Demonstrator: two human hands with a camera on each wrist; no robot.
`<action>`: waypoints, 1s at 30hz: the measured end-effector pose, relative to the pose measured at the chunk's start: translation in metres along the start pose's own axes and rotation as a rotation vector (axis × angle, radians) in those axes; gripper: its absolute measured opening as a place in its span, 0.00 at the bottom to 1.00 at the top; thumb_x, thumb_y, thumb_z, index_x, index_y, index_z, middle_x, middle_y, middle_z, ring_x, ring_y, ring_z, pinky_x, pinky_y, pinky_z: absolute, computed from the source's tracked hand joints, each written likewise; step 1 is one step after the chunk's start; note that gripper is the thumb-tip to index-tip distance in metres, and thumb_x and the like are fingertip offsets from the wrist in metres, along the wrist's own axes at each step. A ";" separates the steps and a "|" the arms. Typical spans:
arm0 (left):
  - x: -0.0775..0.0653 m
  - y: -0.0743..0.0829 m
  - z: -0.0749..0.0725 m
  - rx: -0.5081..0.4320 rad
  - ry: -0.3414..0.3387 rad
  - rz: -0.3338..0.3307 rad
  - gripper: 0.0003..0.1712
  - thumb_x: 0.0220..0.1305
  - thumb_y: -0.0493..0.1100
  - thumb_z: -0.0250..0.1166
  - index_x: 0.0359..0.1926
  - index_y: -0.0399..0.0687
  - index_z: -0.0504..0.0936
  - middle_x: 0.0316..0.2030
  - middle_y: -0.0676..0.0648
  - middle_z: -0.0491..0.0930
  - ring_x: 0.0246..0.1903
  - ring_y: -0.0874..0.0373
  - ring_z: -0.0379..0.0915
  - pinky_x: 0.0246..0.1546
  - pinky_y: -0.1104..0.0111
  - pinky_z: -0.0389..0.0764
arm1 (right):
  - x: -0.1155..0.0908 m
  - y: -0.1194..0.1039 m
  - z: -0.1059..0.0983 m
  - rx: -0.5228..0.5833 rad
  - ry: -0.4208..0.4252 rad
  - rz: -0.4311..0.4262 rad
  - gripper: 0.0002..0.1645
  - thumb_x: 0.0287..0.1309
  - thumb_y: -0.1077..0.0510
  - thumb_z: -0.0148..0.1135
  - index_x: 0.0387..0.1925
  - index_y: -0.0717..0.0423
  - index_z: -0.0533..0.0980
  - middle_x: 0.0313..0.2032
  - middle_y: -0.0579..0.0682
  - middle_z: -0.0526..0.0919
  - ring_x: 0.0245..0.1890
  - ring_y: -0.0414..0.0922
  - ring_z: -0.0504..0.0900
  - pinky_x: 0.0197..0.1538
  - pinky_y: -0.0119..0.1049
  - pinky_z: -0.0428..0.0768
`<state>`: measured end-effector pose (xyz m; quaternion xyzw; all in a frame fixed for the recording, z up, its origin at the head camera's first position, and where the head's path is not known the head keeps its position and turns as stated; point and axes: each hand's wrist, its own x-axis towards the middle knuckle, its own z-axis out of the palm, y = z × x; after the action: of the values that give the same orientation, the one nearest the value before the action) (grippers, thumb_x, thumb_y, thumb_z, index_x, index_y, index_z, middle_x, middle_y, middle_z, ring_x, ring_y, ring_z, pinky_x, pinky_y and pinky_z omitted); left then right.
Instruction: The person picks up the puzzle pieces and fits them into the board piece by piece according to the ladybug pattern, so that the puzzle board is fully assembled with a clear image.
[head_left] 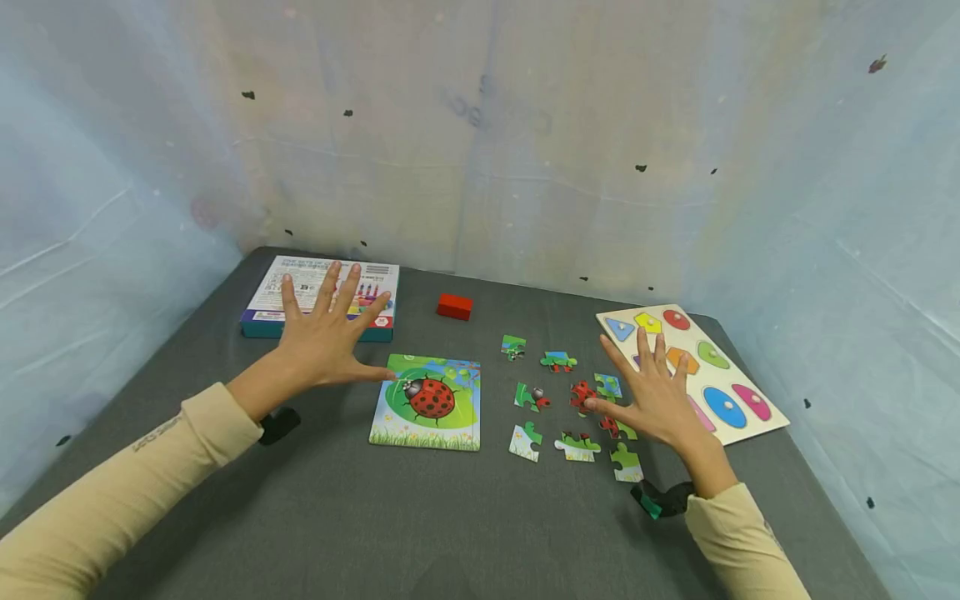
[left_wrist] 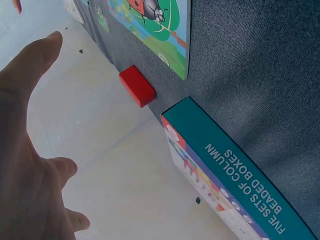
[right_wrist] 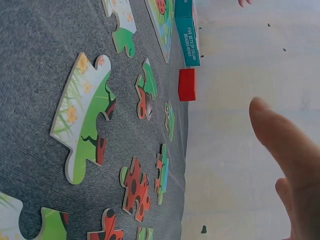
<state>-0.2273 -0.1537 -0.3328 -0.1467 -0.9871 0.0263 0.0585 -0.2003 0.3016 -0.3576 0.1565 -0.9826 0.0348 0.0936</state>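
My left hand (head_left: pixel 318 342) hovers with spread fingers between the teal-edged box (head_left: pixel 258 329) and the ladybug picture board (head_left: pixel 431 400), its thumb overlapping the board's left edge in the head view. Nothing is held in it. On the right, my other hand (head_left: pixel 652 396) is also spread and holds nothing, above the loose puzzle pieces and the near side of the shape board. Several jigsaw pieces lie apart beside the picture board, among them a white-and-green piece with flowers (right_wrist: pixel 82 117) and a red spotted piece (right_wrist: pixel 135 190). The right wrist view shows my thumb (right_wrist: pixel 282 135) raised over them.
A red block (head_left: pixel 454 307) sits at the back, between the box and the puzzle pieces. The cream shape board (head_left: pixel 738 375) with coloured knobbed shapes lies at the right edge of the dark table (head_left: pixel 375 525). Pale sheeting (head_left: pixel 480 167) surrounds the table's back and sides.
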 end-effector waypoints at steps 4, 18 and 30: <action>0.001 0.000 0.001 -0.003 0.002 0.003 0.68 0.33 0.88 0.50 0.73 0.63 0.45 0.72 0.40 0.25 0.67 0.42 0.08 0.50 0.36 0.11 | 0.000 0.001 0.000 0.017 0.015 -0.002 0.56 0.48 0.26 0.55 0.72 0.34 0.43 0.71 0.65 0.35 0.69 0.67 0.32 0.58 0.72 0.32; -0.005 0.002 0.017 -0.112 0.118 0.136 0.64 0.39 0.83 0.55 0.73 0.58 0.49 0.72 0.39 0.36 0.70 0.41 0.24 0.59 0.37 0.22 | 0.006 -0.005 0.004 0.148 0.092 -0.032 0.55 0.48 0.31 0.61 0.72 0.33 0.45 0.72 0.59 0.36 0.70 0.62 0.34 0.61 0.70 0.38; -0.005 0.002 0.057 -0.516 -0.007 0.432 0.63 0.42 0.71 0.68 0.73 0.57 0.46 0.71 0.41 0.39 0.67 0.38 0.41 0.57 0.38 0.57 | 0.024 -0.024 0.018 0.461 0.092 -0.071 0.52 0.53 0.40 0.63 0.72 0.35 0.45 0.72 0.50 0.45 0.69 0.57 0.50 0.58 0.66 0.57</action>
<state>-0.2287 -0.1549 -0.3898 -0.3624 -0.9075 -0.2120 0.0092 -0.2186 0.2695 -0.3692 0.2063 -0.9373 0.2621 0.1011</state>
